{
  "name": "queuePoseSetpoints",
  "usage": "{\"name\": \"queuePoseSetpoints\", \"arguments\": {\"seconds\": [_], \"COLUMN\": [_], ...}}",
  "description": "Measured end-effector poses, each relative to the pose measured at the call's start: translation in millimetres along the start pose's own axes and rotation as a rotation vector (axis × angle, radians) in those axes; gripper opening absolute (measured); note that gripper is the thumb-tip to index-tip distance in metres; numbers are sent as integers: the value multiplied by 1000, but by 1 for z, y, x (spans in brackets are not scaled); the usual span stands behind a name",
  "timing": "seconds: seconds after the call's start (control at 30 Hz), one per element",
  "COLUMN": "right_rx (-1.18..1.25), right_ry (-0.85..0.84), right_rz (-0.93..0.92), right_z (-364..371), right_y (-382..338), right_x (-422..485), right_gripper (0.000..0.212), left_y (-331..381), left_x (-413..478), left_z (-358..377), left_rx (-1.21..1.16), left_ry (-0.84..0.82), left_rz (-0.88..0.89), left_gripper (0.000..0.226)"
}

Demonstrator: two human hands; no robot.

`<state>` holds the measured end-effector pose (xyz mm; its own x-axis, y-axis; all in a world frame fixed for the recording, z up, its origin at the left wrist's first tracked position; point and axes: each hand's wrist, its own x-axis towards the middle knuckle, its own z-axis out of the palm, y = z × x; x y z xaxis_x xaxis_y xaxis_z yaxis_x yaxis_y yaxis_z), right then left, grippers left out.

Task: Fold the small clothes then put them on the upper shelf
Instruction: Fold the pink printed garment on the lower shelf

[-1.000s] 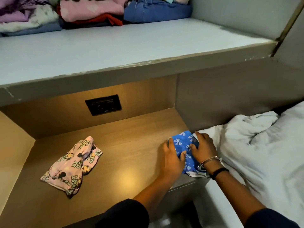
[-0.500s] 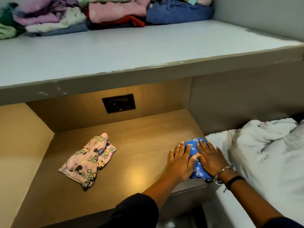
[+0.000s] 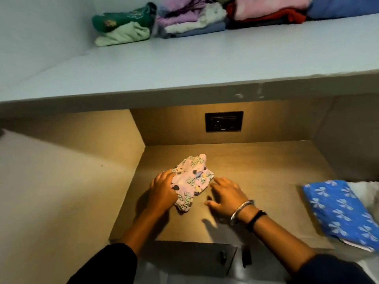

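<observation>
A crumpled pink cartoon-print garment lies on the wooden lower surface. My left hand grips its left edge, fingers curled into the cloth. My right hand hovers just right of it, fingers spread, fingertips close to the garment's right edge. A folded blue garment with pale bow prints rests at the right end of the surface, apart from both hands. Above, the pale upper shelf carries folded clothes along its back.
On the shelf lie a green and pale-green pile, a purple and white pile, and red, pink and blue piles. A black socket plate sits in the back panel. White bedding shows at far right.
Both hands left the blue garment and moved left to the pink one; the left hand took hold of it. The view swung left, so the blue garment now sits at the right.
</observation>
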<state>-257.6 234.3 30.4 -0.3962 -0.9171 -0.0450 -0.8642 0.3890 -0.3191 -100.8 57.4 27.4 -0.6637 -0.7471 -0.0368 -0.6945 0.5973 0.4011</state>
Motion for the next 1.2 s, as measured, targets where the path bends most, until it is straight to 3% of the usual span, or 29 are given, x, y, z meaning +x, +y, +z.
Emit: {"name": "queuePoseSetpoints", "arguments": {"seconds": [0.1,0.2,0.3,0.4,0.47,0.53,0.77,0.83,0.93,1.0,1.07,1.2], "right_rx": [-31,-64,-38,24,95,176,503,520,531,611,702,977], "right_ry": [-61,-105,-61,49,94,130,236,268,322,405,468,389], "right_rz": [-65,13,84,86,62,46,152,177,216,260,274,231], "right_z": [28,43,53,52,48,44,10,-5,-31,-51,-71,-109], "right_y": [-51,-73,-75,-69,-62,-54,-40,-43,-44,-39,-33,-26], "right_x": [30,52,57,54,46,33,13,16,20,21,22,18], "right_gripper": [75,81,58,30,26,25,14,16,21,29,28,15], "left_y": [-37,-46,-52,-55,-53,-54,-45,-35,-18,-8,1,28], "left_x": [4,0,-1,-2,-3,-1,-24,-31,-29,-21,-13,-4], "left_z": [-7,4,18,18,12,7,23,30,15,-9,-38,-92], "left_rx": [78,65,20,-42,-150,-244,-52,-66,-411,-606,-670,-793], "left_ry": [-205,-358,-274,-132,-81,-68,-170,-78,4,-23,-82,-100], "left_rz": [36,51,77,92,66,49,315,370,274,189,218,331], "left_gripper": [71,85,78,45,23,19,97,79,42,29,21,11]}}
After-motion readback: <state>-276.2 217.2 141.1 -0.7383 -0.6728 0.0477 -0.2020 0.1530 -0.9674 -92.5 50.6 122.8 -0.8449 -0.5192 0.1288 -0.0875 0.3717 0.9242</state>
